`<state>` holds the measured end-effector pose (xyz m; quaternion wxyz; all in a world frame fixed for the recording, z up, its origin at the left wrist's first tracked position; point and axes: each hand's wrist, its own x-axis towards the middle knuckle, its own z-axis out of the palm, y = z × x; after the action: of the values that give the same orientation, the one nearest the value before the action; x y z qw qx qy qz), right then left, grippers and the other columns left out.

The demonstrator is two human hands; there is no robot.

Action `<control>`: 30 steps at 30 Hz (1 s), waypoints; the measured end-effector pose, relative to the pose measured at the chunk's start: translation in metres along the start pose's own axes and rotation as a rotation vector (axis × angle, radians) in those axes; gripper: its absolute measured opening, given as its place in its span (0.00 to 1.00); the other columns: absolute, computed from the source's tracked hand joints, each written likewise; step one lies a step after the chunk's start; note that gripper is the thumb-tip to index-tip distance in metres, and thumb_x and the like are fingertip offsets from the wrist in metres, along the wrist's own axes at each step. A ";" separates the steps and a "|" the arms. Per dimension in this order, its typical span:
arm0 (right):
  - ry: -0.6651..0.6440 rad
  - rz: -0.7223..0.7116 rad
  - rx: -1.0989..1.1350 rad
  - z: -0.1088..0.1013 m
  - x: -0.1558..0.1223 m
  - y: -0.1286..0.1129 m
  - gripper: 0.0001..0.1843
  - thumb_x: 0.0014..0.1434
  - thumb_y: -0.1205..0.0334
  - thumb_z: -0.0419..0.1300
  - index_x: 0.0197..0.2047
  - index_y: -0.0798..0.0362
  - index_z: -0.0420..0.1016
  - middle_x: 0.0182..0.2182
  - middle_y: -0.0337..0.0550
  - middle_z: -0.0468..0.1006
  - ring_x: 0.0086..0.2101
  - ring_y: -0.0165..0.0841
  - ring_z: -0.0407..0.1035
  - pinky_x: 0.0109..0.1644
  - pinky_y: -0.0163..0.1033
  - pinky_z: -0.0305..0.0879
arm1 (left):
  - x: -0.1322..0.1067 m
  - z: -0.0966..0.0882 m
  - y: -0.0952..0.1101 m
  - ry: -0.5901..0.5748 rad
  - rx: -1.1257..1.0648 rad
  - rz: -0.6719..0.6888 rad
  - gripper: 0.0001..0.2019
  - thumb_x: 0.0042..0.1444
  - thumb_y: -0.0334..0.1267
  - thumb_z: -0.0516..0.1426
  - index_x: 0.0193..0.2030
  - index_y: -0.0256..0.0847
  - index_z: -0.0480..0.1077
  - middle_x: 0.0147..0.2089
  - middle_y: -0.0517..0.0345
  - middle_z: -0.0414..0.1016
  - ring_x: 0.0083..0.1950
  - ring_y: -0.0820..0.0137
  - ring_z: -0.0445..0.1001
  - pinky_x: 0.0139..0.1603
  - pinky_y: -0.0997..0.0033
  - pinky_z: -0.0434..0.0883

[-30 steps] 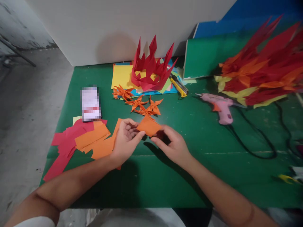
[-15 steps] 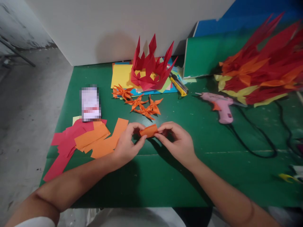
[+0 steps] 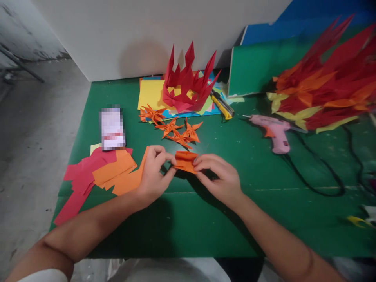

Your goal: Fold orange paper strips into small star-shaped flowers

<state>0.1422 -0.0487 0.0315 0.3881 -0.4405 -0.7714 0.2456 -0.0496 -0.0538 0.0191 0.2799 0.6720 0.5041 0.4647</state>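
Between my two hands a small folded piece of orange paper (image 3: 186, 161) is held just above the green table. My left hand (image 3: 157, 168) pinches its left end between thumb and fingers. Its right end sits in the fingertips of my right hand (image 3: 219, 174). The paper shows creases and a partly raised upper flap. Beyond it lie several folded orange paper flowers (image 3: 180, 137). Close to my left hand are loose orange paper strips (image 3: 114, 170) and red paper strips (image 3: 88, 168).
A red paper crown (image 3: 188, 88) stands on stacked coloured sheets (image 3: 151, 94), with a yellow utility knife (image 3: 221, 105) beside it. A phone (image 3: 112, 128) lies at left. On the right are a corded pink glue gun (image 3: 274, 131) and a large red-orange paper piece (image 3: 329, 82).
The orange paper, folded narrower before, now stands partly opened with its inner folds showing. My left hand has shifted slightly left and turned; the right keeps its pinch.
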 end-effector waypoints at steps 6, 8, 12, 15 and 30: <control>-0.107 -0.051 -0.054 -0.004 -0.002 0.012 0.06 0.59 0.67 0.56 0.32 0.48 0.72 0.36 0.43 0.81 0.37 0.34 0.76 0.41 0.40 0.71 | 0.001 -0.001 -0.008 -0.183 0.054 0.144 0.07 0.56 0.28 0.55 0.37 0.43 0.71 0.37 0.56 0.69 0.37 0.70 0.69 0.37 0.70 0.69; -0.130 -0.069 -0.087 -0.006 -0.001 0.015 0.05 0.59 0.67 0.56 0.34 0.48 0.73 0.36 0.43 0.81 0.37 0.35 0.76 0.42 0.41 0.71 | 0.001 -0.001 -0.011 -0.240 0.116 0.195 0.08 0.58 0.29 0.54 0.39 0.43 0.73 0.39 0.54 0.71 0.41 0.68 0.71 0.42 0.67 0.70; -0.207 -0.106 -0.108 -0.010 0.001 0.016 0.04 0.58 0.64 0.59 0.36 0.48 0.75 0.34 0.41 0.82 0.37 0.35 0.76 0.43 0.42 0.70 | 0.001 -0.002 -0.013 -0.319 0.218 0.262 0.10 0.60 0.32 0.52 0.40 0.45 0.75 0.42 0.53 0.76 0.42 0.66 0.70 0.45 0.63 0.68; -0.258 -0.119 -0.089 -0.012 0.004 0.016 0.05 0.59 0.62 0.59 0.36 0.47 0.77 0.35 0.41 0.82 0.37 0.36 0.76 0.44 0.43 0.70 | 0.001 -0.004 -0.013 -0.315 0.275 0.287 0.10 0.61 0.35 0.53 0.40 0.48 0.77 0.40 0.54 0.77 0.39 0.65 0.69 0.41 0.63 0.66; -0.272 -0.015 -0.066 -0.012 0.004 0.015 0.08 0.61 0.63 0.57 0.32 0.52 0.75 0.28 0.41 0.80 0.30 0.32 0.71 0.37 0.38 0.65 | 0.004 -0.002 -0.006 -0.350 0.337 0.240 0.13 0.64 0.38 0.50 0.33 0.37 0.73 0.38 0.53 0.78 0.38 0.67 0.72 0.43 0.64 0.68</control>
<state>0.1579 -0.0374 0.0293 0.2671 -0.4097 -0.8278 0.2747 -0.0540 -0.0484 0.0166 0.1899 0.8340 0.4351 0.2810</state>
